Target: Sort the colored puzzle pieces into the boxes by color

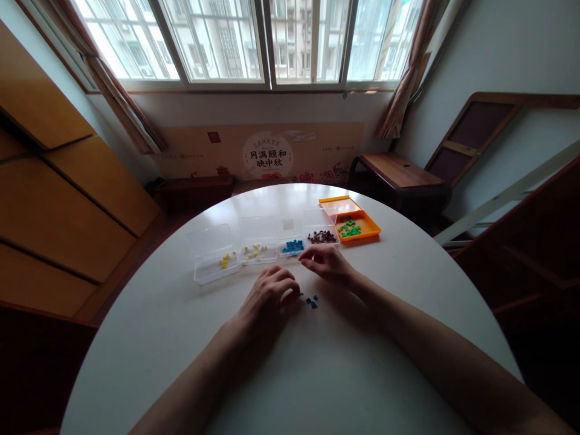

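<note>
Blue, tiny and blocky, the loose pieces (312, 300) lie in a small cluster on the white round table (317, 374), just beside the left hand (270, 297), which rests palm down with fingers curled; whether it pinches one I cannot tell. Right hand (327, 263) hovers close to the clear box of blue pieces (292, 241), fingertips drawn together; any piece between them is too small to see. An orange tray (356, 220) holds green pieces.

Both forearms reach forward; left hand (270, 297) lies palm-down with fingers curled, right hand (327, 263) just ahead, fingertips pinched.
</note>
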The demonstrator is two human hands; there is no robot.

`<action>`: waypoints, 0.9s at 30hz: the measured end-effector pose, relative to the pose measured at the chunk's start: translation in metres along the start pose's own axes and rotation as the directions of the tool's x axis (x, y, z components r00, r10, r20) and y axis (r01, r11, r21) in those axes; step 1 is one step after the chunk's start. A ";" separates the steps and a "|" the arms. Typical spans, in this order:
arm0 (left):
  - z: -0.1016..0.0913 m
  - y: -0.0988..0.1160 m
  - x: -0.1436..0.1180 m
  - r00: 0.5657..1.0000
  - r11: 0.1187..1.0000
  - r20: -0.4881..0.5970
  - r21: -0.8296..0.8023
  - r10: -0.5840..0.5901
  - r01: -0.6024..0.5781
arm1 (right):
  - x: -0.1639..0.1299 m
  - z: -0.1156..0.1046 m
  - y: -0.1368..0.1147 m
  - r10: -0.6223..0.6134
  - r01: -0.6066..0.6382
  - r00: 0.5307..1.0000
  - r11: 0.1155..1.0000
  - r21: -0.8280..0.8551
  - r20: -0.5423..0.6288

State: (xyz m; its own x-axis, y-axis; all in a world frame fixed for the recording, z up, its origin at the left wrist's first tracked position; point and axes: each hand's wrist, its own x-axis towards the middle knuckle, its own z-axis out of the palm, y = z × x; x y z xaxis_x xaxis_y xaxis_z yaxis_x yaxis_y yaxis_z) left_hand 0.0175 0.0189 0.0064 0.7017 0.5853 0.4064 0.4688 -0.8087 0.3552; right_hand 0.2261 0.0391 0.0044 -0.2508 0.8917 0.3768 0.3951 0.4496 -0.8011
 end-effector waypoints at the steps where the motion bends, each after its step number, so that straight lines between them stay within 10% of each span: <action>1: 0.000 -0.002 0.001 0.999 0.999 -0.044 -0.029 -0.024 0.022 | -0.001 -0.001 -0.002 0.011 -0.014 0.998 0.998 0.055 0.060; 7: -0.003 -0.011 -0.001 0.966 0.972 -0.185 -0.187 -0.180 0.145 | -0.004 0.006 -0.012 0.001 -0.046 0.971 0.982 0.182 0.241; 13: -0.004 -0.013 -0.003 0.959 0.966 -0.189 -0.191 -0.212 0.176 | -0.007 0.017 -0.014 -0.074 0.063 0.987 0.995 0.082 0.146; 27: -0.017 0.003 -0.010 0.975 0.970 -0.054 -0.130 -0.214 0.206 | 0.024 0.018 -0.013 0.107 -0.132 0.965 0.987 -0.093 -0.241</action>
State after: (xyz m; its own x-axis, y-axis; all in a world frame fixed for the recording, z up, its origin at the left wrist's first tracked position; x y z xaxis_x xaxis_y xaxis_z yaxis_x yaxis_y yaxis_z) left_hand 0.0024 0.0114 0.0176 0.5551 0.7472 0.3655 0.5292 -0.6563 0.5378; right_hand 0.1991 0.0536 0.0158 0.0128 0.9207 0.3900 0.5049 0.3307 -0.7973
